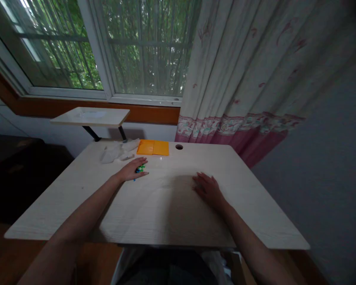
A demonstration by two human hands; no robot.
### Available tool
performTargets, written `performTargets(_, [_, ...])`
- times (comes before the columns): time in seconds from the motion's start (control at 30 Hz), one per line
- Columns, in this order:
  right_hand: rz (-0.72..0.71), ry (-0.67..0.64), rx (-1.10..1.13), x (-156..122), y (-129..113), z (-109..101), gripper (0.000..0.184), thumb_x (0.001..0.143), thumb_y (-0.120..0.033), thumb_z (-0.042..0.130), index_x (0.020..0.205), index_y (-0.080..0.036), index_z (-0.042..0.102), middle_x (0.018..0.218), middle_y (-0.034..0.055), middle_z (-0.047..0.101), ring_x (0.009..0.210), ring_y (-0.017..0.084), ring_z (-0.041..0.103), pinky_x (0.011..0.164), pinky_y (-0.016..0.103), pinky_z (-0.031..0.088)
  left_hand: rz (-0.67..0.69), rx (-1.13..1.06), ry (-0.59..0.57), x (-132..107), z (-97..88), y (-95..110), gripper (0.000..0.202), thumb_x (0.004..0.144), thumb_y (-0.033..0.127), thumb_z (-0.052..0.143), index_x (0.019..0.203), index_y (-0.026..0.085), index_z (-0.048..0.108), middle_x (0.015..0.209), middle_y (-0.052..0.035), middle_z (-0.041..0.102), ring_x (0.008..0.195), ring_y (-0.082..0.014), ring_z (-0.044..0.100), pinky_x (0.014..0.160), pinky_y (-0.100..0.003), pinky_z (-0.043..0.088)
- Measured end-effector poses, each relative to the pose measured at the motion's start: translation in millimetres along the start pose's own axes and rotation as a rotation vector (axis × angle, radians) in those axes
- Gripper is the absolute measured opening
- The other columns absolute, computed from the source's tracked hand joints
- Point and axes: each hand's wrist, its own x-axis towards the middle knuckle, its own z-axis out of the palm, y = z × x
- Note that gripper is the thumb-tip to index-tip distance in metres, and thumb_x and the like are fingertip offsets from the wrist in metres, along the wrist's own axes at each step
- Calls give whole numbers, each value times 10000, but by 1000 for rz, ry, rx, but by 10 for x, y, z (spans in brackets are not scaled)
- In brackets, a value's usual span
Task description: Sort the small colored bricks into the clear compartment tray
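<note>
From here I can't identify the tiny green and blue pieces point(140, 169) at eight o'clock, partly hidden by the bare left hand point(131, 170).

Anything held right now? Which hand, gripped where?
Left hand has small green and blue pieces between thumb and fingers; whether they're gripped can't be told. Right hand: nothing visibly held.

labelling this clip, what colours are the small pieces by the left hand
The small pieces show green and blue, seen in the head view.
</note>
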Motion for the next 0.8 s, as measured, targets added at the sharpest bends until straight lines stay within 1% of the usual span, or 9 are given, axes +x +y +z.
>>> performTargets(0.1, [-5, 17, -12, -5, 4, 13, 492, 978, -520, 403, 1380, -280, 555, 1552, 79, 431, 1454, 269, 361, 1182, 584, 225, 23, 29, -28, -7, 21, -6, 751, 850, 663, 585, 1403, 156, 546, 1533, -163, 437, 1436, -300, 394, 1197, -482, 311])
performTargets(0.2, [-10, 29, -18, -13, 3, 21, 492, 983, -515, 390, 1383, -278, 553, 1550, 79, 434, 1451, 262, 368, 1190, 568, 218, 57, 42, -51, -8, 32, 53, 747, 862, 641, 587, 1422, 150, 522, 1534, -167, 435, 1442, -289, 386, 1199, -473, 313])
performTargets(0.4, [-4, 9, -18, -17, -26, -5, 503, 984, -523, 389, 1398, -282, 541, 1558, 73, 423, 1455, 257, 362, 1196, 560, 213, 136, 2, -62, 26, 100, 280, 680, 889, 570, 594, 1431, 168, 510, 1523, -159, 453, 1449, -277, 377, 1196, -479, 319])
performTargets(0.6, [-3, 4, -14, -15, -16, 14, 510, 984, -530, 387, 1409, -287, 528, 1564, 69, 414, 1463, 257, 349, 1199, 566, 203, 165, -75, -78, 85, 193, 506, 618, 893, 533, 606, 1408, 199, 536, 1519, -152, 459, 1456, -270, 371, 1192, -502, 323])
performTargets(0.8, [-1, -14, -18, -17, -37, -5, 509, 985, -529, 371, 1413, -302, 525, 1562, 64, 419, 1463, 264, 347, 1198, 564, 204, 208, -98, -90, 153, 282, 685, 623, 869, 517, 640, 1408, 223, 536, 1525, -145, 451, 1461, -275, 362, 1194, -509, 318])
